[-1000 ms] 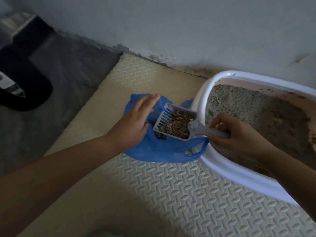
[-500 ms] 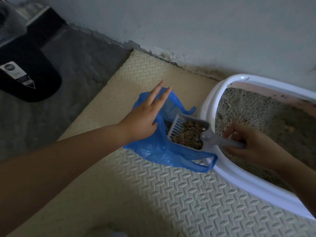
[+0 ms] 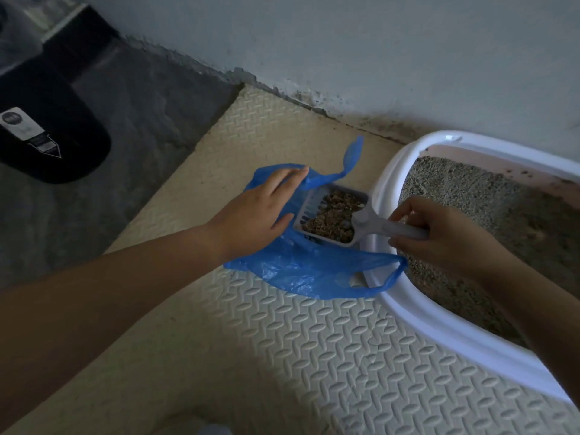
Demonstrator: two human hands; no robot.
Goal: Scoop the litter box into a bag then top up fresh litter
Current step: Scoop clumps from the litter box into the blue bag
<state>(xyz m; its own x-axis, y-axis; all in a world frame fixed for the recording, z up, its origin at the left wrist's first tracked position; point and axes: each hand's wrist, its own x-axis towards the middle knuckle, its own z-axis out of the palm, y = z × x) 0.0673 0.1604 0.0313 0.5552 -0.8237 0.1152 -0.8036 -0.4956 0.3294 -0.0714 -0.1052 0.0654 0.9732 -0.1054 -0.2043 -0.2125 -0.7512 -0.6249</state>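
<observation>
Head view: R hand (image 3: 439, 237) grips loaded grey slotted plastic scoop (image 3: 365, 219) over blue plastic bag (image 3: 301, 271); L hand (image 3: 262, 213) flat, fingers straight, on bag. Best: widen mouth, tip slowly.

- Left hand (image 3: 259, 211) reaches forward from lower left, forearm bare, palm down, fingers straight and together, thumb spread.
- Right hand (image 3: 439, 237) comes in from the right, fingers curled round scoop (image 3: 369, 219) handle, knuckles up.
</observation>
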